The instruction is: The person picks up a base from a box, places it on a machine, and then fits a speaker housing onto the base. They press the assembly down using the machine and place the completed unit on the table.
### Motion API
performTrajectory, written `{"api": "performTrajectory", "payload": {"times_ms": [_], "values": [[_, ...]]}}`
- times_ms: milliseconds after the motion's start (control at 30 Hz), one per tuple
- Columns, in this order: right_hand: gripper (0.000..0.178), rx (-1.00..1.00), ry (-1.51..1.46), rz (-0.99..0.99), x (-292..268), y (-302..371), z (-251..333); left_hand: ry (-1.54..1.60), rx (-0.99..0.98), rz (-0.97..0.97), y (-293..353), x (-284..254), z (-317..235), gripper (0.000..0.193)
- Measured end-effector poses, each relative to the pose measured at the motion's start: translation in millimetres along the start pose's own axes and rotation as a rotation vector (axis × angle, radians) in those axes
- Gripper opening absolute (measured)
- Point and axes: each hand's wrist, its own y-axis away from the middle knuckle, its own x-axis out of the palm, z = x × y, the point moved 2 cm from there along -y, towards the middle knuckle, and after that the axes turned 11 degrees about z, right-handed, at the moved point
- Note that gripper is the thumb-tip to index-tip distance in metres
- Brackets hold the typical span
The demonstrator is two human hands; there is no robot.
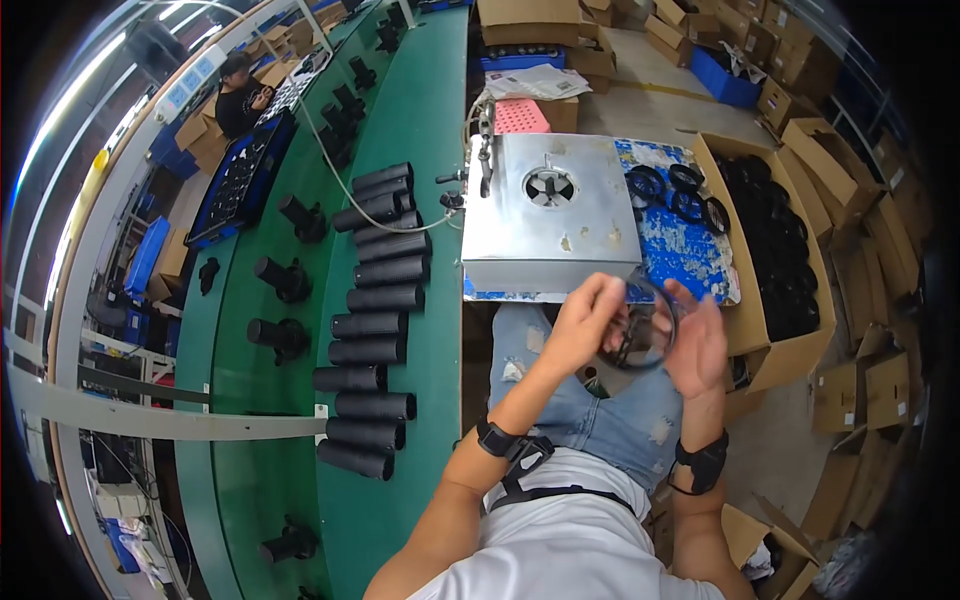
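In front of the metal box, above my lap, my left hand [588, 318] is closed on the near-left side of a clear, round plastic part with a black ring [655, 352]. My right hand [698, 347] is at the part's right edge, its fingers apart and somewhat blurred; whether it touches the ring is hard to see. The silvery metal box [590, 215] has a round opening with a fan-like black fixture [549, 187] in its top. Several black rings [686, 205] lie on the worn blue board [690, 262] beside it.
An open carton [780, 355] of black round parts stands at the right. To the left, black tubes [389, 298] lie in a row on the green bench [430, 345], with upright black fixtures [277, 338] beyond. Another person [240, 105] sits across the bench. More cartons line the right side.
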Motion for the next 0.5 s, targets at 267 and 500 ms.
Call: {"api": "performTrajectory", "payload": {"times_ms": [267,500], "values": [[0.065,-0.131,0.690,0.116,18.5,-36.1,-19.7,0.545,0.171,-0.421,0.7,-1.7,7.8,0.039],[0.064,-0.112,0.626,0.280,32.1,-55.3,-19.5,0.488,0.260,-0.522,6.5,-14.2,7.4,0.037]]}}
